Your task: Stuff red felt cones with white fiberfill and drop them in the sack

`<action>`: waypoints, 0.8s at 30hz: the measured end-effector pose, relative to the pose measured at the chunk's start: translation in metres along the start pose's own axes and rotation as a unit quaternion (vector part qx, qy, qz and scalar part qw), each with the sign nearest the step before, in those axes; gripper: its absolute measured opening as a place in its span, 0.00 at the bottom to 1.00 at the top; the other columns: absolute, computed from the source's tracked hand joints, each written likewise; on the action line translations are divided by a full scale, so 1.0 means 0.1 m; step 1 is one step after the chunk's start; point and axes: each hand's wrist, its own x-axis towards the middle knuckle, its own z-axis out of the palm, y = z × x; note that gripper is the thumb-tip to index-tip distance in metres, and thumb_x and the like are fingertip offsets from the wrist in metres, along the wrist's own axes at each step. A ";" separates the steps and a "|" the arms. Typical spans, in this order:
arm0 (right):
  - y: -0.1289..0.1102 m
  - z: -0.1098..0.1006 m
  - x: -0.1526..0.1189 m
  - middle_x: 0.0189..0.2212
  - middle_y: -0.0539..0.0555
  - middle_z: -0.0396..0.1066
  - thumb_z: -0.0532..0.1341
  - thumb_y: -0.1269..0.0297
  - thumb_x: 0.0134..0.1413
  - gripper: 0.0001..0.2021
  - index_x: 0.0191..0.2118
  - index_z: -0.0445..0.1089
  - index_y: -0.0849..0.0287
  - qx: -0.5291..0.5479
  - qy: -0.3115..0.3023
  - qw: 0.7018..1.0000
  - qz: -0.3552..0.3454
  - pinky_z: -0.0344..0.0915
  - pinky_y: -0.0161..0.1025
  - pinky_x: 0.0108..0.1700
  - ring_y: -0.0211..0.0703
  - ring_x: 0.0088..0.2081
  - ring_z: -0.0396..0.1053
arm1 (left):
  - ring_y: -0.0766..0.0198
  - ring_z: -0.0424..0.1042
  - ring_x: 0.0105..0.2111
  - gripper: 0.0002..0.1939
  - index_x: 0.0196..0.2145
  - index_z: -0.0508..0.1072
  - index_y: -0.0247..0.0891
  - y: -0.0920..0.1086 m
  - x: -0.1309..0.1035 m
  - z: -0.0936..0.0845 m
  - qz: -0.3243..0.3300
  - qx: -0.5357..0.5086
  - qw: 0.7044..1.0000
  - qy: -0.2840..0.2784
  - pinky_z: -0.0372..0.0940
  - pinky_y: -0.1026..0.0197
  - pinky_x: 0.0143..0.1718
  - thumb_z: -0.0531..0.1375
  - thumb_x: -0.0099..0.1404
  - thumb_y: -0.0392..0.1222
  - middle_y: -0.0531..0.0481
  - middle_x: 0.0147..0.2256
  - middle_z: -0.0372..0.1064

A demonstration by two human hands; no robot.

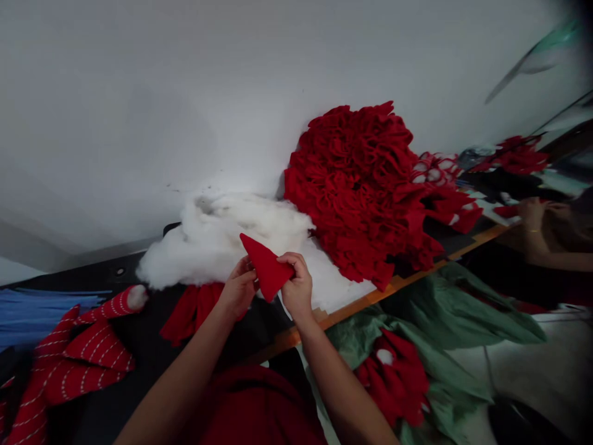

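Observation:
A pointed red felt cone [265,267] is held up over the table's front part, its tip toward the upper left. My left hand [239,287] grips its left side, fingers partly behind the fabric. At its lower right my right hand [297,285] is closed on the edge, thumb and fingers pinching the cloth. Whether anything is inside the cone is hidden. Just behind both hands lies a fluffy heap of white stuffing [185,253]. Under my left forearm, more red fabric pieces [189,312] rest on the black tabletop.
A tall pile of red felt pieces [356,179] leans against the wall. Striped red stuffed pieces [88,371] and blue strips [37,315] lie at left. A green sack [454,309] holding red pieces [398,377] sits below the table edge. Another person's hands [535,213] work at far right.

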 end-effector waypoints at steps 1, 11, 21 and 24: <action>0.00 -0.01 0.00 0.34 0.51 0.64 0.56 0.76 0.36 0.12 0.31 0.67 0.58 -0.023 0.003 1.000 -0.004 0.61 0.37 0.40 0.40 0.37 0.63 | 0.68 0.69 0.31 0.19 0.36 0.69 0.40 0.00 -0.01 0.01 0.001 0.005 1.000 -0.003 0.62 0.63 0.36 0.60 0.45 0.27 0.54 0.32 0.71; 0.13 0.04 -0.03 0.30 0.50 0.65 0.54 0.73 0.35 0.10 0.30 0.63 0.58 -0.087 -0.024 0.996 0.021 0.61 0.37 0.38 0.41 0.35 0.63 | 0.63 0.70 0.39 0.18 0.41 0.68 0.37 -0.02 -0.13 0.20 0.033 0.052 0.998 -0.002 0.61 0.61 0.44 0.63 0.50 0.37 0.48 0.38 0.71; 0.15 0.09 -0.06 0.30 0.49 0.65 0.59 0.69 0.36 0.15 0.36 0.59 0.58 -0.118 0.010 0.992 0.049 0.61 0.37 0.35 0.41 0.33 0.63 | 0.68 0.70 0.31 0.15 0.35 0.68 0.39 -0.07 -0.14 0.25 0.073 0.054 0.995 0.041 0.63 0.65 0.37 0.64 0.47 0.35 0.54 0.32 0.71; 0.14 0.08 -0.07 0.31 0.51 0.65 0.58 0.69 0.39 0.12 0.36 0.61 0.58 -0.170 -0.001 0.986 0.007 0.61 0.38 0.37 0.41 0.33 0.64 | 0.68 0.70 0.30 0.14 0.34 0.69 0.38 -0.12 -0.13 0.24 0.092 0.080 0.992 0.045 0.63 0.65 0.35 0.64 0.48 0.36 0.54 0.31 0.71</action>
